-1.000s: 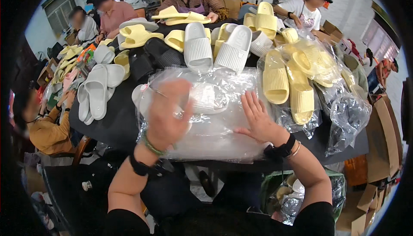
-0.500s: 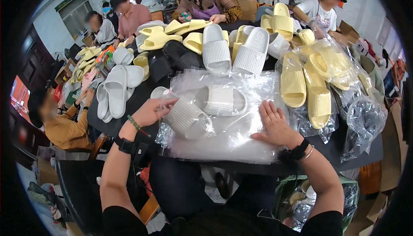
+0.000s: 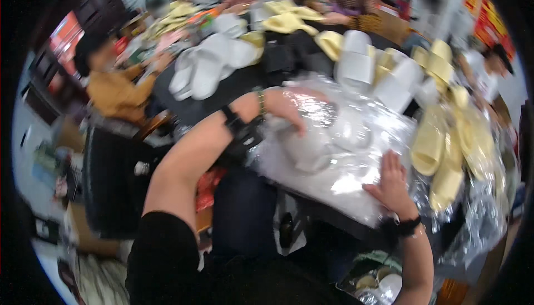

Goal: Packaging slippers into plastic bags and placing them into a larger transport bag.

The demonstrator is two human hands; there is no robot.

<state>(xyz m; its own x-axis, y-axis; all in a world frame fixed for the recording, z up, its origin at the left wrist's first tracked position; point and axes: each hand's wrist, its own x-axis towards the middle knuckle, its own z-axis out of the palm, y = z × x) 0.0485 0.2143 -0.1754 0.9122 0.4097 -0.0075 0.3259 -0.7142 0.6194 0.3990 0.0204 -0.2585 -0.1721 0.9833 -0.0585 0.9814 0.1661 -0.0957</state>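
Note:
A pair of pale grey ribbed slide slippers (image 3: 308, 146) lies in front of me, under or inside clear plastic on a stack of clear plastic bags (image 3: 356, 191). Stretched across the far left of the stack, my left hand (image 3: 289, 107) is over the plastic by the slippers. Its thumb points down toward me, while glare and blur obscure the other fingertips, so its grip is unclear. My right hand (image 3: 392, 188) rests flat on the stack's right side, fingers spread, holding nothing.
White slippers (image 3: 208, 68) and black slippers (image 3: 300, 52) lie beyond on the dark table. Yellow slippers (image 3: 445, 160), some bagged, crowd the right beside crumpled clear plastic (image 3: 478, 221). A person in a mustard top (image 3: 119, 90) sits at the left; others work across the table.
My left hand has moved from the slipper's left side to the far side, over the plastic. My right hand still presses the stack. The whole view has turned leftward.

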